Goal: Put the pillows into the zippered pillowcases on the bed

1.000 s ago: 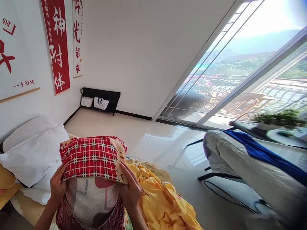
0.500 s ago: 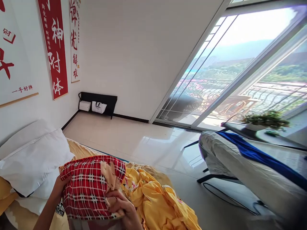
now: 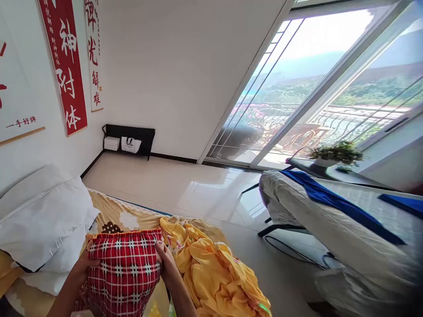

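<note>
A red plaid cloth (image 3: 125,264) with white and black lines hangs spread between my two hands above the bed (image 3: 109,207). Along its top edge runs a gathered orange trim. My left hand (image 3: 81,267) grips its left side, a little below the top corner. At the upper right corner, my right hand (image 3: 167,260) pinches the edge between thumb and fingers. The cloth's lower end drops out of the picture. Just right of my right hand lies a crumpled yellow fabric (image 3: 211,268) with a small flower pattern.
White pillows (image 3: 46,220) lie at the bed's left. To the right stands a plastic-covered lounger (image 3: 304,207) with a blue cloth strip (image 3: 330,200), a cable below it. A low black bench (image 3: 148,143) holds a white bag (image 3: 130,144) by the wall. Sliding glass doors (image 3: 297,101) are at right.
My right hand has moved from the cloth's lower right up to its top corner. The orange-trimmed edge is now stretched straight, and the loose tan flap no longer shows. The view has shifted slightly right.
</note>
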Available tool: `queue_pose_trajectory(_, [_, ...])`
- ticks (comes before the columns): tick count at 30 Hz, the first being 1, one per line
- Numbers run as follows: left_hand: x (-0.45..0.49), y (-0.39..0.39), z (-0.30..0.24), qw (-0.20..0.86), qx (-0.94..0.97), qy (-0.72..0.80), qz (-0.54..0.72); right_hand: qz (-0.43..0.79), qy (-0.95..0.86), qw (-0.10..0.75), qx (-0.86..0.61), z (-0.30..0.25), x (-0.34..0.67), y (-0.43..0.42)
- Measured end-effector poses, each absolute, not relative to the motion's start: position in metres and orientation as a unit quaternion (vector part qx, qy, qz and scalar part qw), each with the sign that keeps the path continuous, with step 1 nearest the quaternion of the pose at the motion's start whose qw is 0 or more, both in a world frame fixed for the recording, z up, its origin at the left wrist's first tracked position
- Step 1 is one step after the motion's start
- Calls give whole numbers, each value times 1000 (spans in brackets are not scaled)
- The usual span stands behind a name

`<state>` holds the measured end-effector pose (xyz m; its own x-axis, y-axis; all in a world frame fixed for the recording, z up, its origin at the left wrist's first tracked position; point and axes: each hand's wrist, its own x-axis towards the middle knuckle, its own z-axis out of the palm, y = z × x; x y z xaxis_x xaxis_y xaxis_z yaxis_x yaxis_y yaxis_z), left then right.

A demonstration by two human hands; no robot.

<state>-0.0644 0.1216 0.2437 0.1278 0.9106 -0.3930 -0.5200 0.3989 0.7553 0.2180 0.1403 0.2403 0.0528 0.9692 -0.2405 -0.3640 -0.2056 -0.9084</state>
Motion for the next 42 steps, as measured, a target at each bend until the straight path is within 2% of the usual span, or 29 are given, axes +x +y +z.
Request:
queue_pose_trajectory(3, [-79, 124, 233, 659, 240, 469, 537, 626, -362, 495, -482, 252, 212, 135])
queue_pose_trajectory(6, [-89, 131, 222, 538, 230, 546, 599, 561, -462, 466, -505, 263, 203, 131])
queue_pose_trajectory(9, [-93, 133, 216, 448, 228, 601, 622, 465, -515, 474, -542, 271, 194, 128])
queue_pose_trajectory(11, [-94, 128, 218, 426, 254, 599, 628, 407, -487, 516, -575, 277, 196, 124])
queue_pose_trajectory(13, [-94, 123, 226, 443, 281, 576, 627, 351, -408, 580, -611, 287, 205, 118])
queue_pose_trajectory(16, [-92, 116, 238, 539, 278, 512, 609, 308, -291, 642, -639, 301, 221, 108])
queue_pose_trajectory(20, [-78, 115, 235, 655, 336, 403, 544, 379, -281, 631, -616, 304, 220, 96])
queue_pose_trajectory(22, [-67, 120, 231, 644, 363, 430, 518, 442, -335, 595, -581, 299, 208, 92])
queue_pose_trajectory(25, [-49, 131, 238, 570, 390, 497, 525, 492, -454, 533, -518, 298, 193, 88])
queue_pose_trajectory(28, [-39, 144, 263, 489, 390, 558, 546, 454, -551, 492, -498, 308, 202, 84])
queue_pose_trajectory(32, [-42, 153, 304, 413, 303, 605, 609, 408, -563, 509, -508, 323, 238, 79])
queue_pose_trajectory(34, [-47, 153, 320, 418, 290, 591, 626, 404, -523, 536, -526, 325, 252, 79])
queue_pose_trajectory(37, [-50, 151, 334, 480, 283, 546, 626, 411, -473, 575, -526, 323, 257, 87])
queue_pose_trajectory(40, [-47, 148, 339, 542, 272, 495, 621, 465, -488, 539, -505, 318, 240, 100])
queue_pose_trajectory(42, [-45, 147, 340, 544, 278, 491, 620, 468, -485, 513, -532, 314, 223, 106])
